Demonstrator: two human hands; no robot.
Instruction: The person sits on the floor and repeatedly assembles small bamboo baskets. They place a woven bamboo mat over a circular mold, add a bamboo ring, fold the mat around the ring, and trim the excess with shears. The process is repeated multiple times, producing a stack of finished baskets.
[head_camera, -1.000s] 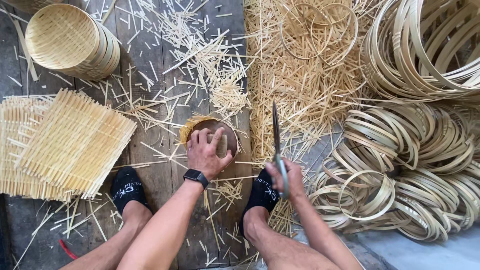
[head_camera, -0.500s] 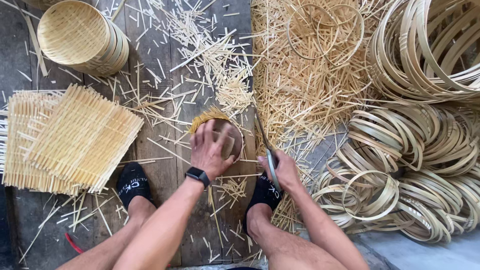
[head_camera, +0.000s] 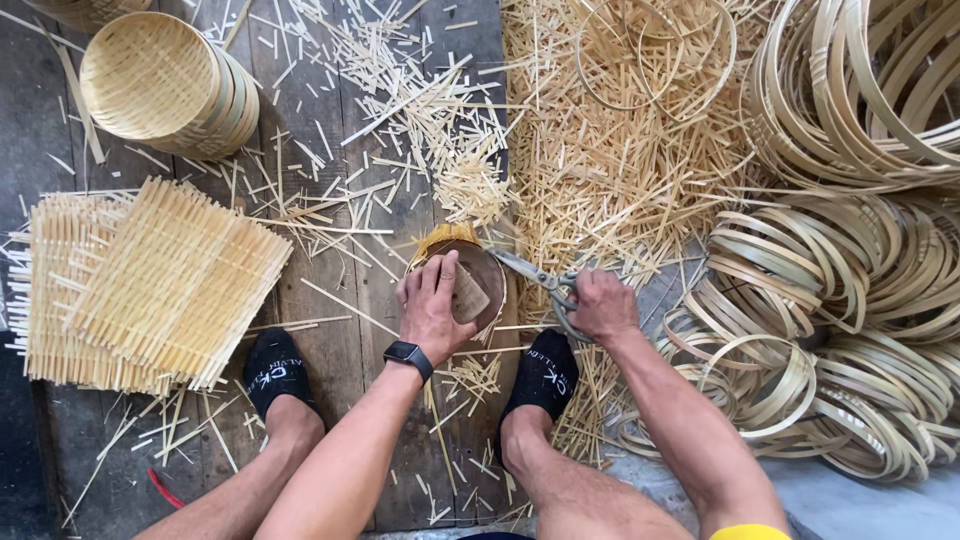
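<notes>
My left hand (head_camera: 432, 303) presses down on a small round brown mould (head_camera: 483, 272) that sits on the wooden floor, with a woven bamboo mat's yellow edge (head_camera: 446, 236) sticking out from under it at the far side. A dark smartwatch (head_camera: 408, 357) is on that wrist. My right hand (head_camera: 603, 304) grips the handles of metal scissors (head_camera: 533, 276), whose blades point left and touch the mould's right rim. My two feet in black socks (head_camera: 545, 375) rest on the planks below the hands.
A stack of square woven bamboo mats (head_camera: 150, 285) lies at the left. Stacked round bamboo baskets (head_camera: 165, 85) stand at the top left. Piles of bamboo hoops (head_camera: 850, 300) fill the right side. Cut bamboo slivers (head_camera: 600, 150) litter the floor ahead.
The scissors have swung down from pointing upright to lying sideways, with their blades now at the mould's right rim. My left hand stays on the mould.
</notes>
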